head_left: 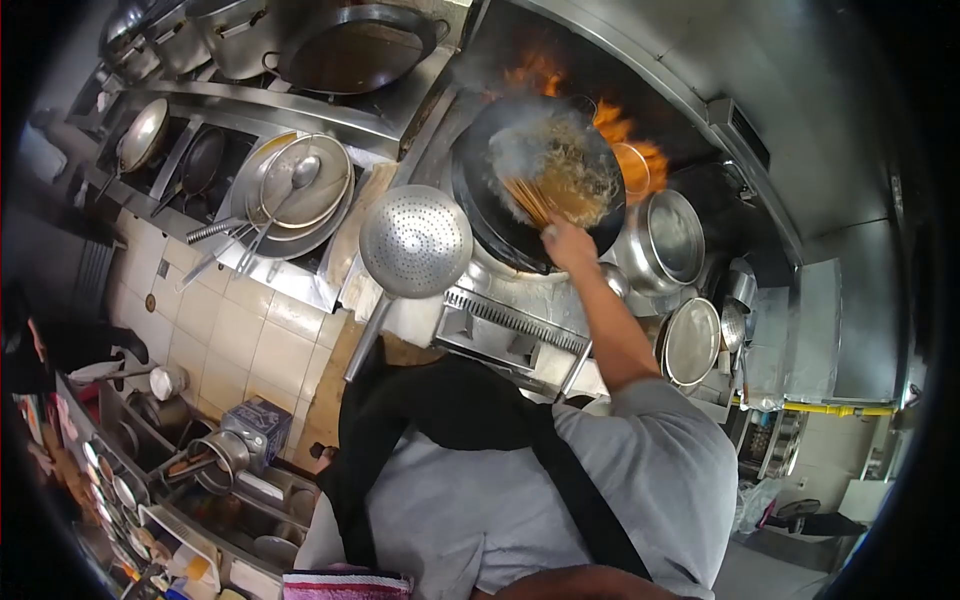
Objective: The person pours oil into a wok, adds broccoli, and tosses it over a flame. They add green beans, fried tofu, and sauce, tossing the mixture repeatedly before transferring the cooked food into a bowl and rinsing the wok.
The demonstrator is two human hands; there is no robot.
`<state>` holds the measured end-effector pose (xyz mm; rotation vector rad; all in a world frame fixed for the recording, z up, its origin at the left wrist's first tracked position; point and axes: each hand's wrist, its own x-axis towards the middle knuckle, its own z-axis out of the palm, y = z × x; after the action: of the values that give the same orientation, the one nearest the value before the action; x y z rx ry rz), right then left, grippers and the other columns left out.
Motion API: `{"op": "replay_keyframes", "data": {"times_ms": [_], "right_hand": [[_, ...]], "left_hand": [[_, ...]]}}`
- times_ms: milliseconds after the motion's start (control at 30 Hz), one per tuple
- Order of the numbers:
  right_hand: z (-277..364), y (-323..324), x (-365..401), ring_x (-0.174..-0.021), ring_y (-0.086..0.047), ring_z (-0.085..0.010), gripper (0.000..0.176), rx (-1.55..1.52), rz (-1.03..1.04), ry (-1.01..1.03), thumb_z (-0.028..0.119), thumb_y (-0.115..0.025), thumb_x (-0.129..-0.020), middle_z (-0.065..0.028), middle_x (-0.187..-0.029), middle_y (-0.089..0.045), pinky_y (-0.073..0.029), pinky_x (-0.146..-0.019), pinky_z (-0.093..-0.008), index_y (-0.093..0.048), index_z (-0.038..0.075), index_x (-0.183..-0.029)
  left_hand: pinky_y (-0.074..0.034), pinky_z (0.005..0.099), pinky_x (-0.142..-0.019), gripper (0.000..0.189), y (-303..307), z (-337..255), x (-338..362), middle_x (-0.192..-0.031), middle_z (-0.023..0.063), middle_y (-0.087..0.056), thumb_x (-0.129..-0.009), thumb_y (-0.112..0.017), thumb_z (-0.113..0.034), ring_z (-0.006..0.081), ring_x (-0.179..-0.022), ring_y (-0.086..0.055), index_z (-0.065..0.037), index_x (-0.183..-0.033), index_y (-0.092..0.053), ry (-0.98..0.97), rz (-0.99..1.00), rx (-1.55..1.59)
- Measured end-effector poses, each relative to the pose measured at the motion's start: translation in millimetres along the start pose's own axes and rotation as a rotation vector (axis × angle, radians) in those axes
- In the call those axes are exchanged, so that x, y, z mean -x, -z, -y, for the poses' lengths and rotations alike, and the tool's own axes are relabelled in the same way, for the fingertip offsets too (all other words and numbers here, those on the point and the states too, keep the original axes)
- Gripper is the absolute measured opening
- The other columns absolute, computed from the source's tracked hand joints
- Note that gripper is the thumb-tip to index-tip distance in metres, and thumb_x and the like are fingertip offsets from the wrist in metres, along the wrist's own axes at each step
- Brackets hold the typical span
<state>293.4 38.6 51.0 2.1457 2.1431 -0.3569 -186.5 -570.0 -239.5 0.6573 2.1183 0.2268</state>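
My right hand point(568, 244) is closed around the handle end of a bamboo wok brush point(528, 202). Its splayed bristles reach down into a large black wok point(478, 160). Foamy brownish liquid point(580, 170) swirls in the wok, and steam rises over its left side. Orange flames point(642, 160) flare behind and to the right of the rim. A bit of my left hand point(325, 456) shows low beside my body, near a small dark object; its fingers are too hidden to read.
A perforated strainer point(415, 240) lies left of the wok, its handle pointing toward me. A metal pot point(676, 240) and a round sieve point(692, 342) stand at the right. Stacked strainers with a ladle point(306, 172) sit farther left. A wide pan point(355, 55) occupies the back stove.
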Motion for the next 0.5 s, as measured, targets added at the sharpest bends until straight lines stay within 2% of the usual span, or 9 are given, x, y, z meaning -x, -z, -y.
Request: {"op": "replay_keyframes", "data": {"times_ms": [100, 200, 267, 300, 367, 400, 433, 467, 500], "right_hand": [[-56.8, 8.2, -62.3, -0.112, -0.07, -0.0443, 0.053, -0.036, -0.064, -0.123, 0.038, -0.062, -0.095, -0.027, -0.12, -0.072, -0.055, -0.1, -0.0505, -0.059, 0.022, -0.146], [-29.2, -27.2, -117.7, -0.107, -0.071, -0.046, 0.049, -0.033, -0.147, -0.167, 0.039, -0.061, -0.095, -0.0286, -0.114, -0.073, -0.056, -0.098, -0.0522, -0.062, 0.021, -0.141], [2.5, -38.1, -87.3, -0.107, -0.071, -0.0466, 0.048, -0.008, -0.171, -0.136, 0.039, -0.061, -0.095, -0.0302, -0.112, -0.072, -0.055, -0.098, -0.0528, -0.062, 0.019, -0.139], [9.5, -21.4, -50.5, -0.107, -0.071, -0.0461, 0.049, -0.034, -0.105, -0.112, 0.039, -0.062, -0.095, -0.0292, -0.113, -0.073, -0.055, -0.098, -0.0537, -0.062, 0.02, -0.139], [-29.6, -11.2, -18.0, -0.107, -0.071, -0.0452, 0.051, 0.059, -0.05, -0.099, 0.04, -0.062, -0.096, -0.0279, -0.114, -0.073, -0.055, -0.098, -0.0549, -0.061, 0.021, -0.143], [-56.8, -2.0, -20.6, -0.115, -0.07, -0.0428, 0.044, 0.139, 0.0, -0.106, 0.041, -0.053, -0.1, -0.0243, -0.121, -0.073, -0.055, -0.1, -0.0527, -0.063, 0.018, -0.137], [-97.3, -12.4, -45.5, -0.105, -0.073, -0.0432, 0.057, 0.225, -0.052, -0.179, 0.041, -0.061, -0.097, -0.0236, -0.116, -0.074, -0.057, -0.096, -0.0536, -0.053, 0.025, -0.152], [-102.1, 3.2, -55.1, -0.104, -0.073, -0.0424, 0.059, 0.105, -0.13, -0.292, 0.041, -0.061, -0.097, -0.0218, -0.117, -0.075, -0.059, -0.093, -0.052, -0.052, 0.024, -0.152], [-95.7, 12.7, -64.9, -0.103, -0.074, -0.0414, 0.058, -0.047, -0.3, -0.223, 0.041, -0.061, -0.095, -0.0222, -0.119, -0.074, -0.06, -0.091, -0.0509, -0.055, 0.024, -0.15]], "left_hand": [[-0.057, 0.0472, -0.081, 0.028, 3.0, 3.1, -5.0, -0.103, 0.0217, -0.073, -0.089, -0.068, -0.028, 0.0392, -0.095, -0.071, -0.011, -0.109, -0.073, -0.082, -0.022, -0.146], [-0.057, 0.0472, -0.078, 0.032, 7.5, 25.4, -25.2, -0.098, 0.0217, -0.074, -0.091, -0.066, -0.031, 0.0423, -0.093, -0.072, -0.017, -0.119, -0.074, -0.267, 0.07, -0.366], [-0.057, 0.0485, -0.082, 0.033, 28.6, -14.2, -13.1, -0.104, 0.0242, -0.075, -0.087, -0.07, -0.035, 0.0411, -0.098, -0.073, -0.012, -0.11, -0.076, 0.347, 0.018, 0.126], [-0.057, 0.0485, -0.082, 0.033, 37.9, -22.5, -7.9, -0.104, 0.0242, -0.075, -0.087, -0.07, -0.035, 0.0411, -0.098, -0.073, -0.012, -0.11, -0.076, 0.339, 0.017, 0.119], [-0.056, 0.0498, -0.085, 0.037, 45.7, -31.1, -4.8, -0.104, 0.0256, -0.075, -0.084, -0.072, -0.038, 0.0399, -0.1, -0.073, -0.008, -0.104, -0.077, 0.423, -0.064, 0.093], [-0.056, 0.0505, -0.087, 0.039, 43.8, -31.3, -0.6, -0.104, 0.0263, -0.075, -0.083, -0.073, -0.04, 0.0393, -0.101, -0.073, -0.006, -0.101, -0.077, 0.471, -0.103, 0.085], [-0.055, 0.0511, -0.088, 0.041, 39.3, -29.8, 5.6, -0.105, 0.027, -0.075, -0.082, -0.073, -0.041, 0.0387, -0.103, -0.073, -0.004, -0.098, -0.077, 0.525, -0.142, 0.078], [-0.055, 0.0517, -0.09, 0.044, 37.1, -27.5, 12.8, -0.105, 0.0278, -0.075, -0.08, -0.074, -0.043, 0.0381, -0.104, -0.073, -0.002, -0.095, -0.077, 0.58, -0.184, 0.065], [-0.056, 0.0509, -0.087, 0.044, 27.8, -25.8, 11.7, -0.099, 0.0281, -0.074, -0.086, -0.068, -0.042, 0.0425, -0.095, -0.073, -0.004, -0.108, -0.076, 0.627, -0.149, -0.031]]}}
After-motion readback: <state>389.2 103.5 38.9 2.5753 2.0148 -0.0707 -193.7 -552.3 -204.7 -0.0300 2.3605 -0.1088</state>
